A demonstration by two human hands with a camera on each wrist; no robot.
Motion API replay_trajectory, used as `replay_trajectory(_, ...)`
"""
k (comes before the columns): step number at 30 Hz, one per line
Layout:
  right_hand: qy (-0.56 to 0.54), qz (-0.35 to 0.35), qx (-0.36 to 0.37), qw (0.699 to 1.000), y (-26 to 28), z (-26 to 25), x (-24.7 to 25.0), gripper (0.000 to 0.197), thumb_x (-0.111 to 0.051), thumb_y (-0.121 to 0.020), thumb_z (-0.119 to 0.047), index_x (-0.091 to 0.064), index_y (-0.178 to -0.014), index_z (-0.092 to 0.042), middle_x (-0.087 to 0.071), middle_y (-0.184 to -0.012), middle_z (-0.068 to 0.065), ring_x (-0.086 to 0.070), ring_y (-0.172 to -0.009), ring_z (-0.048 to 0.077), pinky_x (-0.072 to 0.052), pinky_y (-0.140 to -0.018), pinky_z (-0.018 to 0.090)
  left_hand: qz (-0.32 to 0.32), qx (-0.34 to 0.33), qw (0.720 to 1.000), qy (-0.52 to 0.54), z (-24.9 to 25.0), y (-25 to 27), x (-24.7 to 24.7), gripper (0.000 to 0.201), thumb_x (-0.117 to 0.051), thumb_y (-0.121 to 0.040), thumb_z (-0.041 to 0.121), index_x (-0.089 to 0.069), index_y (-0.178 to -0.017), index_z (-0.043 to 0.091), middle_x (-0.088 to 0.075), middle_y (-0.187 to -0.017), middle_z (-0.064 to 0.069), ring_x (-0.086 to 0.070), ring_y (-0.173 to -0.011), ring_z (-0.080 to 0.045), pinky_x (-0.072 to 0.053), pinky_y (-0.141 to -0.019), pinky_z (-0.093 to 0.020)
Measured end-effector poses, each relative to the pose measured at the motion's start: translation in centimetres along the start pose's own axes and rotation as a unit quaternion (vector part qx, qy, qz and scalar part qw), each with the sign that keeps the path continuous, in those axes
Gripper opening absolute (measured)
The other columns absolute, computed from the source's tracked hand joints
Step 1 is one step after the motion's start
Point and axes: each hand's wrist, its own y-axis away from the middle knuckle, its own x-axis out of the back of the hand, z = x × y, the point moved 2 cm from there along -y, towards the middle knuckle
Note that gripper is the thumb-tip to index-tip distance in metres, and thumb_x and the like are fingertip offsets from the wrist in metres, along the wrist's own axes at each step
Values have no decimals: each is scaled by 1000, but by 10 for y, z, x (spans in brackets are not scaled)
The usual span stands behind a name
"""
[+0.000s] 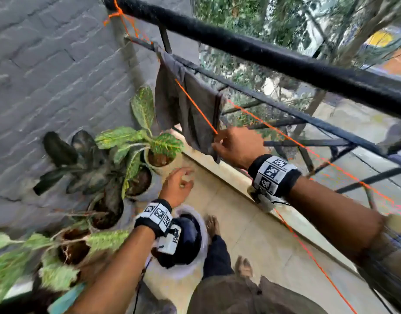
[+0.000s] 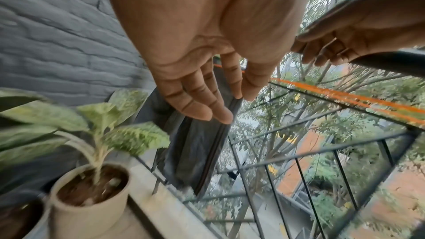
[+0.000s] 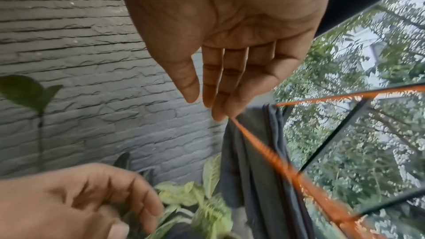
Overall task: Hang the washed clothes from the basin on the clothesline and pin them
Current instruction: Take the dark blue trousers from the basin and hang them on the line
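A grey garment [image 1: 190, 105] hangs over the orange clothesline [image 1: 285, 134] beside the black railing. My right hand [image 1: 235, 146] is at the garment's near edge; in the right wrist view its straight fingers [image 3: 216, 101] touch the line [image 3: 276, 159] where it meets the cloth [image 3: 253, 152]. My left hand [image 1: 180, 183] hovers lower, over a potted plant, fingers relaxed and empty; the left wrist view shows its fingers [image 2: 207, 104] straight in front of the garment [image 2: 190, 152]. The white basin [image 1: 195, 266] stands on the floor under my left wrist with dark clothes [image 1: 188, 243] inside. No pins are visible.
Several potted plants [image 1: 158, 159] line the grey brick wall [image 1: 48, 64] on the left. A thick black rail [image 1: 263, 53] and thin bars fence the balcony; trees lie beyond. A raised ledge [image 1: 229, 175] runs under the railing. My bare feet [image 1: 213, 225] stand beside the basin.
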Motion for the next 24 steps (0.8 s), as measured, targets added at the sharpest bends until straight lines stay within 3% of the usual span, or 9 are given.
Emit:
replay_trajectory(3,-29,-39,23,999,39,-18,-41,26,-57,-84,-51,-69,-95,-30,-72,-95,5,-67,-92,32,-50,-70,34,-31,57,998,-9,-29,60,-22,31,-62,-89,1,-66,-113,20,-57,-108,-2,-55,-68,-13,-50,-72,-23)
replay_trajectory(6,-34,-110,38,993,76,-35,-96,26,-58,-85,-52,-69,-95,-32,-72,-98,2,-66,-95,30,-45,-69,31,-59,116,991,-35,-68,116,-33,31,-62,-88,5,-69,-115,18,-67,-113,-5,-66,-94,-26,-53,-89,-36)
replay_trajectory(9,-23,-193,47,980,111,-45,-154,25,-58,-86,-50,-70,-98,-32,-73,-99,-1,-66,-96,28,-47,-71,30,-65,168,983,-25,-104,167,-34,27,-63,-91,9,-68,-117,10,-69,-117,-9,-66,-101,-26,-52,-93,-35)
replay_trajectory(12,-3,-269,29,963,144,-50,-207,28,-55,-87,-48,-70,-101,-29,-73,-98,2,-67,-95,30,-53,-75,33,-54,227,972,-16,-142,213,-30,25,-63,-91,8,-68,-115,12,-69,-112,-8,-65,-96,-23,-46,-82,-23)
replay_trajectory(16,22,-357,0,934,182,-57,-270,31,-56,-86,-53,-69,-105,-33,-70,-103,3,-66,-97,31,-54,-79,34,-70,296,952,27,-192,266,-28,28,-58,-88,22,-71,-112,14,-71,-110,-9,-67,-100,-27,-49,-81,-29)
replay_trajectory(20,56,-412,-36,909,200,-64,-311,29,-59,-88,-52,-68,-110,-35,-66,-115,1,-63,-105,28,-52,-86,34,-34,313,946,81,-229,303,-32,59,-44,-71,50,-73,-96,5,-72,-94,-13,-66,-84,-20,-53,-80,-38)
replay_trajectory(22,59,-430,-58,899,205,-68,-330,31,-60,-88,-51,-67,-112,-34,-66,-117,1,-63,-106,28,-51,-85,34,-47,334,938,74,-235,312,-23,39,-53,-85,37,-70,-91,3,-63,-83,-12,-55,-76,-15,-49,-70,-33)
replay_trajectory(23,56,-435,-68,896,206,-70,-338,31,-60,-88,-51,-67,-113,-33,-67,-118,1,-63,-106,28,-51,-86,34,-65,342,935,70,-242,315,-20,21,-56,-92,22,-68,-96,6,-60,-86,-8,-54,-79,-15,-44,-68,-28)
replay_trajectory(24,53,-442,-79,892,205,-74,-347,31,-60,-88,-50,-67,-113,-33,-67,-118,2,-63,-106,28,-51,-86,34,-75,343,934,71,-257,317,-17,16,-56,-95,10,-68,-105,6,-62,-93,-5,-56,-85,-16,-41,-70,-23)
